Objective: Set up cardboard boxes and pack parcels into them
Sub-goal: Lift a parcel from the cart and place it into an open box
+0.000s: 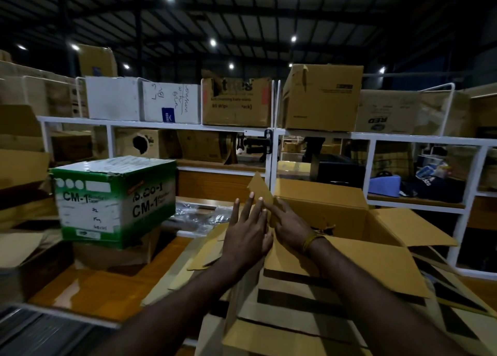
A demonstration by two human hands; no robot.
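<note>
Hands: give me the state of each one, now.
Left hand: open, fingers straight, resting against the left flap of the open cardboard box.
Right hand: at the same flap's base; grip cannot be told.

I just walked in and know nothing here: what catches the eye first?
Two bare hands, left hand and right hand, meet at the left flap of an open cardboard box in the centre. A green-and-white box marked CM-1 stands to the left.
</note>
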